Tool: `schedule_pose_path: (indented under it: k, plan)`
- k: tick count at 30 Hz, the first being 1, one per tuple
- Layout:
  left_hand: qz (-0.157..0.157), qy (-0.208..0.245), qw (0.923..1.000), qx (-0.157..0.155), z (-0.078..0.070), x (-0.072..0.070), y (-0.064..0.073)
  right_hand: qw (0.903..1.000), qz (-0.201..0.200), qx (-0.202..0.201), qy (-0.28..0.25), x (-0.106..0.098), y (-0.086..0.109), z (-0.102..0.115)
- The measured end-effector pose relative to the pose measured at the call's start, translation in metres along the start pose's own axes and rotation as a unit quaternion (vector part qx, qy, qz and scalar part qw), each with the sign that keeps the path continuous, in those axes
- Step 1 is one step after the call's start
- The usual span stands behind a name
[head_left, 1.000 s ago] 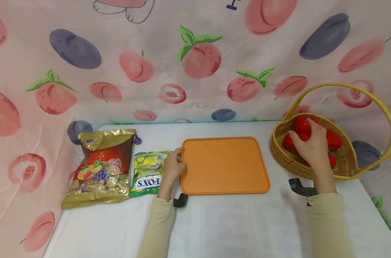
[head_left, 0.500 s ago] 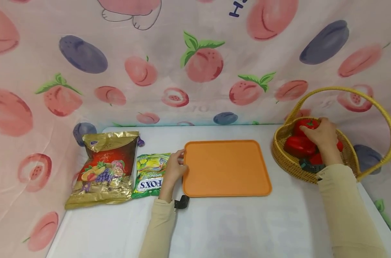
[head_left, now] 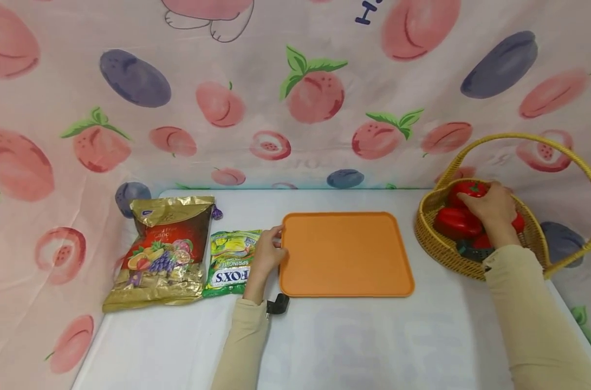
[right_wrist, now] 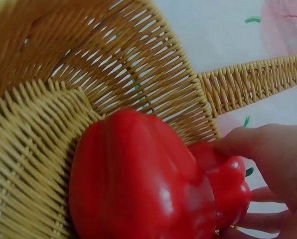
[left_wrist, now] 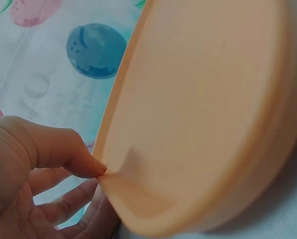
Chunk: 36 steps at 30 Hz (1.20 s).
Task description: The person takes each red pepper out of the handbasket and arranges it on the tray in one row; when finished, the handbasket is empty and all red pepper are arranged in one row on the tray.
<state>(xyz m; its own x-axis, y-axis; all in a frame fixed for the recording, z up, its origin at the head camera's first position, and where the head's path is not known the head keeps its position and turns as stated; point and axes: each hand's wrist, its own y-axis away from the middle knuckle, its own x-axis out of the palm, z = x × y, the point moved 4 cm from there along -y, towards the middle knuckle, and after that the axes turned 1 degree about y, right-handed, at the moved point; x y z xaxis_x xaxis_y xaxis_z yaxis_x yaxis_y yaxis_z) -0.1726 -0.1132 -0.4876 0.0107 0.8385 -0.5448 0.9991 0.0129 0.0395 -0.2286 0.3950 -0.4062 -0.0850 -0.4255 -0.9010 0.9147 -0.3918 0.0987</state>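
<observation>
My left hand (head_left: 266, 253) pinches the left rim of an orange tray (head_left: 346, 254) between thumb and fingers. The left wrist view shows the thumb over that rim and the other fingers beneath it. Inside the yellow wicker basket (head_left: 432, 254) at the right, my right hand (head_left: 495, 208) holds a red tomato (head_left: 463, 190) with a green star-shaped top. Its thumb is on the near side, and the fingers are partly hidden behind. A glossy red bell pepper (right_wrist: 133, 179) lies beside that hand. More red produce (head_left: 518, 222) shows under and behind the right hand, partly covered.
Left of the tray lie a green FOX'S candy bag (head_left: 232, 262) and a larger gold and red candy bag (head_left: 166, 254). One purple-wrapped candy (head_left: 217, 213) sits behind them. The basket's tall handle (head_left: 580, 162) arches over its right side. A fruit-print cloth (head_left: 319, 146) hangs behind the white table.
My right hand has shifted back and right within the basket, its forearm swinging right, uncovering the pepper and the tomato's green top. The left hand keeps its hold on the tray.
</observation>
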Motion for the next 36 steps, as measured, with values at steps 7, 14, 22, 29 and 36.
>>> schedule_pose_path:
  k: [7, 14, 22, 29, 36]
  plan:
    - [0.005, -0.005, 0.9999, -0.012, 0.003, 0.002, 0.0, 0.9998, -0.012, -0.015, -0.002, -0.006, 0.002, -0.002]
    - [0.006, -0.007, 0.9998, -0.014, 0.002, -0.001, 0.0, 0.9974, -0.05, -0.039, -0.033, -0.021, 0.018, 0.011]
    - [0.008, -0.006, 0.9997, -0.021, 0.001, -0.001, 0.001, 0.9921, -0.095, -0.063, -0.052, -0.033, 0.047, 0.026]
    - [0.011, -0.003, 0.9996, -0.027, -0.001, 0.001, 0.0, 0.9877, -0.115, -0.085, -0.064, -0.038, 0.067, 0.037]
    - [0.011, 0.0, 0.9997, -0.024, -0.002, 0.0, 0.0, 0.984, -0.125, -0.11, -0.064, -0.035, 0.085, 0.056]
